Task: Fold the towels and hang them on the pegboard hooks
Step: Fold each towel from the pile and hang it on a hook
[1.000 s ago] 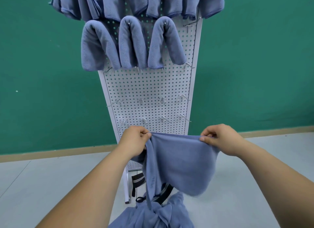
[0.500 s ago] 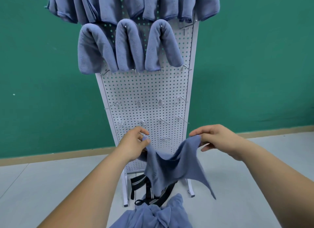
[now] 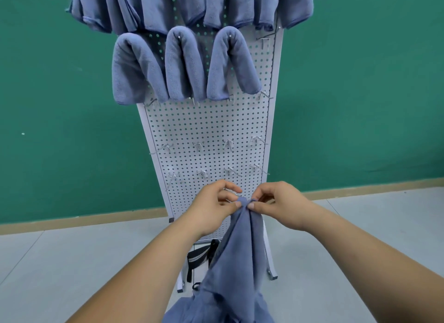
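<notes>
Head view | limp blue microfibre towel (image 3: 237, 245) is being pinched at top by left hand (image 3: 215, 203) and right hand (image 3: 282, 202), fingertips nearly meeting | corners likely being matched for fold

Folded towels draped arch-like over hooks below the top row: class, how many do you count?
3: the left towel, the middle towel and the right towel, side by side on the pegboard. None appears hidden.
</notes>
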Demonstrator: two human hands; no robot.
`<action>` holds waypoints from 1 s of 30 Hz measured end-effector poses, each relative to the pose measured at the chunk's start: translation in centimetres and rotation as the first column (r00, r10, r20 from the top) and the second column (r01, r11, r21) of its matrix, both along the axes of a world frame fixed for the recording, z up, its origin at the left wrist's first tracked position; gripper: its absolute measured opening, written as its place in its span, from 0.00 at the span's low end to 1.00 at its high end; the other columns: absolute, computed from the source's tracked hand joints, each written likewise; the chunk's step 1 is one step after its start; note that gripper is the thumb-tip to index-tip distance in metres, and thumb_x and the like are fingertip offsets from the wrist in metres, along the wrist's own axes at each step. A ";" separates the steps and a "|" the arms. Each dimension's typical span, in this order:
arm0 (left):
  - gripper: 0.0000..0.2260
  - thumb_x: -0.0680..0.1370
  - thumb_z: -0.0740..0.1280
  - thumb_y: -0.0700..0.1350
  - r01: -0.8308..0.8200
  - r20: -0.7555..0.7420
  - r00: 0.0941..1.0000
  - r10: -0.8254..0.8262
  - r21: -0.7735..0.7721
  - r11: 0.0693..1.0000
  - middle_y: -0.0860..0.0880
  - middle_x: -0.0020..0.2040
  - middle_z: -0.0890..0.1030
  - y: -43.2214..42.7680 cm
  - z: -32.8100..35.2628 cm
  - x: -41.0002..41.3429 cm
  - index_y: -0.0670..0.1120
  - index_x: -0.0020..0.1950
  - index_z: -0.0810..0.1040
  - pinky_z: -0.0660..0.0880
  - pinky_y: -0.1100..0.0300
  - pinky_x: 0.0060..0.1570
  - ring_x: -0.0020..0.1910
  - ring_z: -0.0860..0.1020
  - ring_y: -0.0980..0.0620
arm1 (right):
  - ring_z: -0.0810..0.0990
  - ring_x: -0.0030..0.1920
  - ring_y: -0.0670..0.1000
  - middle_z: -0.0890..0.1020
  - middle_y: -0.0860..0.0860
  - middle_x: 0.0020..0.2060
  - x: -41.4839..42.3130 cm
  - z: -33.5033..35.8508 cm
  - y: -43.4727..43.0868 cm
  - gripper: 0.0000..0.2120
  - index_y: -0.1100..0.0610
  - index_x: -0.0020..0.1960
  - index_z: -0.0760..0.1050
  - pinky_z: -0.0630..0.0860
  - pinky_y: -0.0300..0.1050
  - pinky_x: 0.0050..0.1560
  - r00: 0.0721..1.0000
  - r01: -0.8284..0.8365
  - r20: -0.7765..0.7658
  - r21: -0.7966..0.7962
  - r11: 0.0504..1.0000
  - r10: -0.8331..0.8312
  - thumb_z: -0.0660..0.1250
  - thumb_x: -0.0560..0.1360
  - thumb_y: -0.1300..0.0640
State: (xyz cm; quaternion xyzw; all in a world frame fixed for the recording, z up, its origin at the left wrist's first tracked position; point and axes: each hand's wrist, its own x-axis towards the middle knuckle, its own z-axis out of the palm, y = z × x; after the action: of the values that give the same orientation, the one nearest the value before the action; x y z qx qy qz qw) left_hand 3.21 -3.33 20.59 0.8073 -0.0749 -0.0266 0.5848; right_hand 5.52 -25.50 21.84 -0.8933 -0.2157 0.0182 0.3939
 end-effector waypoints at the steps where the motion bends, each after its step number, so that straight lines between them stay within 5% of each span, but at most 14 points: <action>1: 0.09 0.80 0.72 0.38 0.010 0.008 1.000 -0.010 -0.009 1.000 0.45 0.48 0.87 -0.2 0.0 -0.1 0.50 0.57 0.80 0.79 0.48 0.56 0.43 0.80 0.51 | 0.79 0.35 0.41 0.84 0.43 0.36 -0.1 -0.1 0.2 0.07 0.49 0.43 0.81 0.73 0.33 0.40 1.000 0.004 -0.008 0.011 1.000 -0.004 0.78 0.75 0.50; 5: 0.06 0.81 0.72 0.43 0.036 0.019 0.999 -0.035 -0.055 0.998 0.45 0.47 0.88 -0.6 0.2 -0.4 0.50 0.57 0.81 0.78 0.46 0.59 0.45 0.79 0.48 | 0.74 0.30 0.44 0.81 0.45 0.31 -0.2 -0.2 0.5 0.10 0.52 0.43 0.78 0.71 0.35 0.35 0.999 0.023 -0.031 0.037 0.999 -0.022 0.78 0.74 0.51; 12: 0.07 0.79 0.74 0.37 0.054 0.082 0.995 -0.051 -0.042 0.998 0.48 0.44 0.88 -0.6 0.0 -0.5 0.44 0.55 0.81 0.78 0.66 0.50 0.42 0.82 0.57 | 0.76 0.32 0.43 0.84 0.48 0.35 -0.2 -0.5 0.3 0.15 0.46 0.54 0.78 0.73 0.37 0.38 0.997 -0.028 -0.069 0.032 0.999 0.031 0.80 0.72 0.49; 17: 0.07 0.79 0.73 0.35 0.027 0.129 0.991 -0.027 0.000 1.000 0.50 0.43 0.87 -0.2 -0.3 0.1 0.45 0.54 0.82 0.78 0.63 0.51 0.42 0.82 0.57 | 0.74 0.37 0.47 0.82 0.55 0.37 0.3 -1.3 -0.5 0.11 0.50 0.48 0.82 0.69 0.46 0.43 0.980 -0.066 -0.184 0.041 0.997 0.073 0.74 0.76 0.42; 21: 0.07 0.77 0.77 0.40 -0.009 0.123 0.992 0.002 0.056 0.998 0.52 0.43 0.86 -0.2 -0.7 0.3 0.50 0.53 0.86 0.82 0.59 0.53 0.42 0.81 0.57 | 0.75 0.34 0.46 0.85 0.56 0.40 0.5 -1.7 -0.2 0.09 0.49 0.45 0.82 0.72 0.46 0.40 0.995 -0.013 -0.103 0.031 0.999 0.016 0.76 0.74 0.44; 25: 0.02 0.77 0.78 0.45 0.001 0.133 0.991 -0.030 0.210 0.978 0.53 0.42 0.86 0.0 -1.0 0.4 0.52 0.48 0.87 0.80 0.59 0.49 0.40 0.81 0.59 | 0.73 0.32 0.41 0.84 0.48 0.36 0.3 -1.7 0.4 0.08 0.49 0.43 0.83 0.71 0.37 0.36 0.999 -0.037 -0.038 -0.058 0.998 0.035 0.77 0.74 0.46; 30: 0.02 0.77 0.76 0.48 -0.016 0.181 0.981 -0.072 0.444 0.896 0.56 0.40 0.84 0.9 -0.6 0.5 0.55 0.47 0.85 0.76 0.66 0.45 0.38 0.79 0.62 | 0.78 0.34 0.42 0.84 0.44 0.36 0.4 -2.2 0.4 0.06 0.43 0.48 0.83 0.78 0.44 0.42 0.999 -0.029 -0.034 -0.144 0.989 0.025 0.77 0.74 0.44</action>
State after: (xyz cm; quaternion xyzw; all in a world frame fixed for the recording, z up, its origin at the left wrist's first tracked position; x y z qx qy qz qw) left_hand 3.68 -2.44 19.95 0.9168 -0.1346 0.0268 0.3749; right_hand 5.90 -25.07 19.68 -0.9161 -0.2197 0.0533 0.3311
